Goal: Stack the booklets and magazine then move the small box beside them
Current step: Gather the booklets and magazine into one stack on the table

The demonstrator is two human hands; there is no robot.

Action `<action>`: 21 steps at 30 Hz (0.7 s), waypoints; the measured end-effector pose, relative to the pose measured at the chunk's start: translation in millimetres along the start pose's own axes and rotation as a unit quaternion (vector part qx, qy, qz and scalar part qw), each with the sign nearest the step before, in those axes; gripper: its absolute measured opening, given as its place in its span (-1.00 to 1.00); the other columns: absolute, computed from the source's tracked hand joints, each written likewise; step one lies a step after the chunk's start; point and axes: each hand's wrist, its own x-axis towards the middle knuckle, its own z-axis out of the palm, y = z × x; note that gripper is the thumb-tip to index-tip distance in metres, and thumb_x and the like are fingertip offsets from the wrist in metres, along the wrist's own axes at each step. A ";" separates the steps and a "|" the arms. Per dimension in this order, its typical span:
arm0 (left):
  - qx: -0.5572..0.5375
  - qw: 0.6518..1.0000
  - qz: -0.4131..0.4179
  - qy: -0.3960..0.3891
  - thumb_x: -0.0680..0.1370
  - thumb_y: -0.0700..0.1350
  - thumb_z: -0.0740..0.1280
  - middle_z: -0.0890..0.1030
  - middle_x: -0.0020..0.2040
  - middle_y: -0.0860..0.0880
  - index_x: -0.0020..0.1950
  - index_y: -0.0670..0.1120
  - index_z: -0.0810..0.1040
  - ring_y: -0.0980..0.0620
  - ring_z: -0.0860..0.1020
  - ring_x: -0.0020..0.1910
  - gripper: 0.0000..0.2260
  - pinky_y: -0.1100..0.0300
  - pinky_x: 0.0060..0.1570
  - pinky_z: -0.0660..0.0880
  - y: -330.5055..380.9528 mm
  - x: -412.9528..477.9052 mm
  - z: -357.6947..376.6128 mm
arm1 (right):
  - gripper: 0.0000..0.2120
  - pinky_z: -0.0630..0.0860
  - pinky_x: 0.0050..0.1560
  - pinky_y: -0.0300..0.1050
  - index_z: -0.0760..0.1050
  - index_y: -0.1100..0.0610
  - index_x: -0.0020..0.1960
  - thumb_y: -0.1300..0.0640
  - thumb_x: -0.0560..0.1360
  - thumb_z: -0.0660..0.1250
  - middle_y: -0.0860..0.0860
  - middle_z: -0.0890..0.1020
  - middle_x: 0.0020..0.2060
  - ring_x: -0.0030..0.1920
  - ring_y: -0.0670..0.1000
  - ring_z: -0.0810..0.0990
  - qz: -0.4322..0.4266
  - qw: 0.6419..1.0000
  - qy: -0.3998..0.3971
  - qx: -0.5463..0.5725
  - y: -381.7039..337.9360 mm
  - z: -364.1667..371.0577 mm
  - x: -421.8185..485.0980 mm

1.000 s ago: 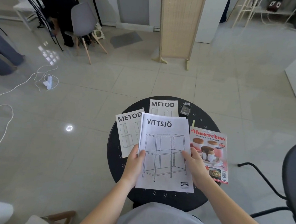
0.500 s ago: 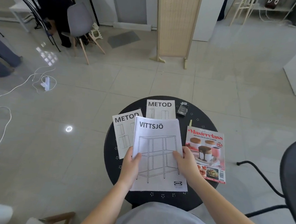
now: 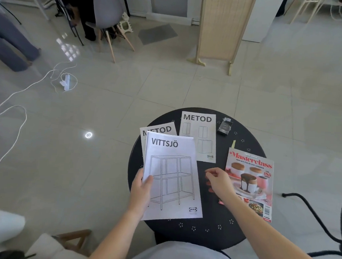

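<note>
Paper covers most of the round black table that both bare hands work over. The left hand pinches the near left edge of the VITTSJÖ booklet, thumb on the cover and fingers underneath, so the booklet lies over the tilted METOD booklet, of which only the top strip with its title shows beyond that hand. The right hand holds nothing; its fingers are loosely curled, half open, and it hovers just off the right edge of the VITTSJÖ booklet, over bare table between that booklet and the Masterclass magazine. The magazine lies flat directly to the right of the right hand, and the right forearm crosses its near left corner. Beyond the right hand, farther from the body, the second METOD booklet lies flat and apart from the others, its near edge just beyond the fingertips. The small box, dark with a clear top, sits farther still, just beside the upper right edge of that booklet, near the far rim of the table.
</note>
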 end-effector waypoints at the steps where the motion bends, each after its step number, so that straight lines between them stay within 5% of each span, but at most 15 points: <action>1: -0.003 1.000 -0.007 0.005 0.76 -0.15 0.25 0.65 0.27 0.23 0.37 0.16 0.54 0.17 0.60 0.30 -0.73 0.08 0.32 0.52 -1.5 1.7 -6.8 | -0.85 0.72 -0.08 -0.01 0.61 0.09 0.19 0.17 0.66 0.32 0.05 0.69 0.02 0.01 0.11 0.69 -0.006 1.000 0.000 -0.013 -4.4 7.0 6.8; 4: -0.008 1.000 -0.011 0.022 0.75 -0.14 0.26 0.67 0.35 0.12 0.50 0.05 0.53 0.06 0.62 0.36 -0.69 -0.06 0.46 0.51 -9.1 9.0 -25.8 | -0.81 0.68 0.15 0.19 0.64 0.11 0.20 0.14 0.61 0.36 0.07 0.70 0.08 0.10 0.16 0.68 -0.019 0.999 -0.011 -0.044 -20.8 29.5 24.8; 6: -0.010 0.999 -0.018 0.033 0.76 -0.15 0.25 0.69 0.29 0.16 0.46 0.07 0.54 0.14 0.64 0.29 -0.71 -0.03 0.41 0.53 -11.6 12.6 -39.2 | -0.74 0.64 0.20 0.14 0.62 0.16 0.26 0.14 0.60 0.37 0.08 0.70 0.13 0.13 0.17 0.67 -0.030 0.997 -0.018 -0.066 -34.6 48.6 35.8; 13: -0.023 0.996 -0.040 0.071 0.76 -0.17 0.23 0.72 0.23 0.16 0.32 0.17 0.59 0.19 0.68 0.24 -0.72 0.19 0.18 0.59 -19.2 29.7 -83.7 | -0.51 0.53 -0.03 -0.05 0.40 0.26 0.51 0.13 0.63 0.32 0.17 0.55 0.39 -0.03 0.07 0.56 -0.067 0.984 -0.018 -0.163 -80.0 110.8 78.1; 16: -0.030 0.995 -0.043 0.082 0.77 -0.20 0.21 0.69 0.23 0.18 0.38 0.10 0.55 0.43 0.67 0.07 -0.72 0.45 -0.03 0.55 -20.8 40.7 -99.9 | -0.50 0.55 0.01 0.00 0.37 0.27 0.51 0.11 0.63 0.32 0.20 0.50 0.40 0.12 0.16 0.60 -0.064 0.976 -0.009 -0.208 -92.7 133.0 93.9; 21: -0.040 0.992 -0.060 0.099 0.77 -0.18 0.22 0.70 0.23 0.16 0.37 0.11 0.56 0.26 0.66 0.20 -0.74 0.33 0.03 0.54 -26.0 58.4 -117.9 | -0.45 0.53 0.27 0.12 0.38 0.30 0.40 -0.03 0.57 0.40 0.22 0.53 0.32 0.31 0.26 0.53 -0.037 0.954 0.010 -0.296 -101.3 158.5 113.3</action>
